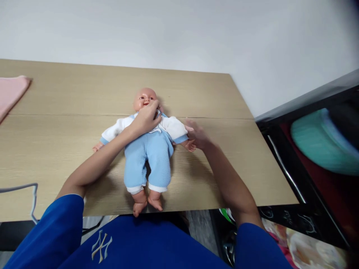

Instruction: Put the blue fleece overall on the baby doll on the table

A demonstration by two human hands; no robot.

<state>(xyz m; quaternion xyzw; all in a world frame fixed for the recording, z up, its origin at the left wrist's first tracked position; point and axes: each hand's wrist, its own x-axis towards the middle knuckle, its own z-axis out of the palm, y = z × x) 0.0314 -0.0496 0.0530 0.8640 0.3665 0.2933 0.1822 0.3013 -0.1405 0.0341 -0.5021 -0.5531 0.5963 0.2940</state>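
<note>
Table (218, 97) under doll (148, 144) seemingly abuts pale wall (168, 33).

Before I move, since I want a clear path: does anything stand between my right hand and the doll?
Nothing visible does: your right hand is beside the nearer white sleeve of the doll; blur hides whether they touch.

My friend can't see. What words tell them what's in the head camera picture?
A baby doll in blue and white clothes lies face up on a tan table. A person's left hand covers its neck, the blurred right hand beside one outstretched arm.
</note>
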